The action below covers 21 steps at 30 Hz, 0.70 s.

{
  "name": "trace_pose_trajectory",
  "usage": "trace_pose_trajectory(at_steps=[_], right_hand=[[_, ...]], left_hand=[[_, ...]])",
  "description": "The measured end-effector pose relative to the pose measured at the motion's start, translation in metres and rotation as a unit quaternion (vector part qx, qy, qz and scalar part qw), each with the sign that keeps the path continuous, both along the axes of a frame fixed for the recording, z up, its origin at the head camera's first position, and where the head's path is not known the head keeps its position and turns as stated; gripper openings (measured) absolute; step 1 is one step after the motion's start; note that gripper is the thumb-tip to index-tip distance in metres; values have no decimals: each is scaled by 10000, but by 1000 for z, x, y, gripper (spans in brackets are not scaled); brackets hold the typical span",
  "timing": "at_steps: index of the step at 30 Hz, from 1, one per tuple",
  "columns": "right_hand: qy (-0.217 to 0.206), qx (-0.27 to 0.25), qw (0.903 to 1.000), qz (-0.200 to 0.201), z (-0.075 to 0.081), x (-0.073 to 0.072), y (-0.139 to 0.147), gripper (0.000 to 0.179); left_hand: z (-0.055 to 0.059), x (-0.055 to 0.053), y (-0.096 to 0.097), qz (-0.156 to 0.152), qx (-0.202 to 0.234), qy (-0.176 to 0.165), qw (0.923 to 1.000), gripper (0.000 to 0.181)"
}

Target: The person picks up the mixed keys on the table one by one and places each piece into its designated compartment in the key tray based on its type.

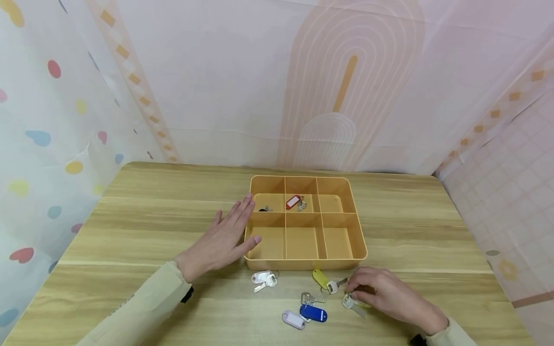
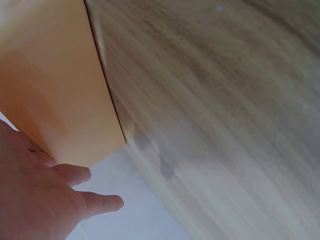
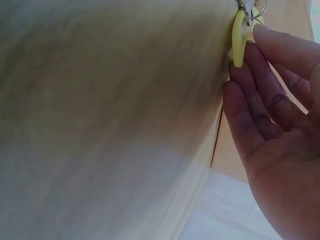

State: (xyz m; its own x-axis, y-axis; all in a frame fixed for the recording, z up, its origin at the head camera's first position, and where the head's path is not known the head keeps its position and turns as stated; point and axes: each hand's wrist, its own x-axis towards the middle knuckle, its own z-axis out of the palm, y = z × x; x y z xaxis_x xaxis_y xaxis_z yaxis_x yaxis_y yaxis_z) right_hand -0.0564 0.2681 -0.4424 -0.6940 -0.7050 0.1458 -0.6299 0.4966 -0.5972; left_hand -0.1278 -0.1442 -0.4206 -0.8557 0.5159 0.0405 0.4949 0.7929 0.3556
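From where I stand, the person's right hand (image 1: 385, 294) pinches a yellow-tagged key (image 1: 348, 302) between thumb and fingers, just above the wooden table (image 1: 411, 230) off the near right corner of the orange tray (image 1: 305, 265), while the left hand (image 1: 220, 243) lies with fingers extended along the tray's left rim, grasping nothing. A second yellow tag (image 1: 320, 278), a blue tag (image 1: 313, 313) and a lilac tag (image 1: 293, 319) lie nearby, left of the pinched key, and a red tag (image 1: 293, 202) sits in the far middle compartment.
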Motion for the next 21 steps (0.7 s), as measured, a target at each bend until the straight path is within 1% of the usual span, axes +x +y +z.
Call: trace_pose_trajectory(at_steps=[7,13,17,21], right_hand=[[301,-351,9989,76,1,1,1,24],[319,-659,9973,-85,7,5,2,27],[411,-795,9958,-172,10,7,2,28],[519,-1059,9926,-305,14,11,2,30]], left_hand=[[0,0,-1,-6,8,12,10000,87],[0,0,-1,-2,-52,60,10000,88],[-1,0,0,20,-61,75,10000,87],[-2,0,0,20,-124,160,9998,87]])
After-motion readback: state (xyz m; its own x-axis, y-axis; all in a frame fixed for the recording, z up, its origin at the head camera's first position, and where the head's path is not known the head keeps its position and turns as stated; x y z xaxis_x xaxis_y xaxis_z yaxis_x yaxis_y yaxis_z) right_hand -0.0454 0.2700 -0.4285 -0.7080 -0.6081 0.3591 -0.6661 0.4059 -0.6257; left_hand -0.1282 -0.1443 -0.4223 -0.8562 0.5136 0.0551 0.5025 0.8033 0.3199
